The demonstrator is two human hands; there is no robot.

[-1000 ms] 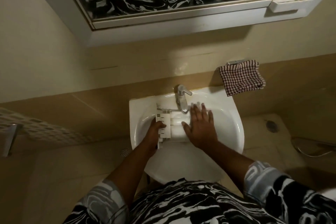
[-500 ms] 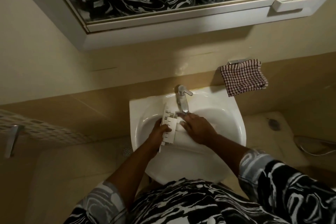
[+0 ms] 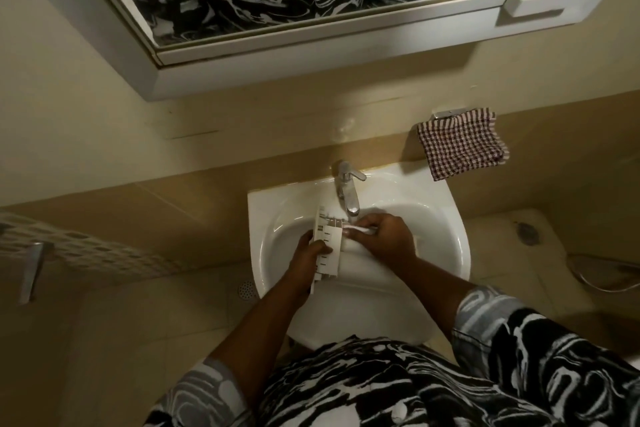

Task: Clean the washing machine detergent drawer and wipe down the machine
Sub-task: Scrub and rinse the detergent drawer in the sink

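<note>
Head view, looking down into a wall-mounted sink [image 3: 263, 218]. One white detergent drawer [image 3: 327, 243] is held inside the basin, directly in front of the person and just below the spout of the single faucet [image 3: 346, 191]. Its ribbed, compartmented part runs lengthwise away from the person toward the faucet, and its plain white body extends to the right under the forearm.

The left hand [image 3: 306, 255] grips the ribbed part from the left side, with the fingers wrapped over its edge. The right hand [image 3: 382, 239] is curled round the far end of the drawer, beside the spout. Both hands are thus clamped on the drawer, one on each side and close together. The right hand is the nearer to the faucet. Whether water is running cannot be told.

Count: two hands, one drawer, one faucet, one sink, and one checked cloth [image 3: 460, 146] hanging on the wall to the right, well apart from the hands. The washing machine is not in view, so the wipe-down likely remains to be done.
</note>
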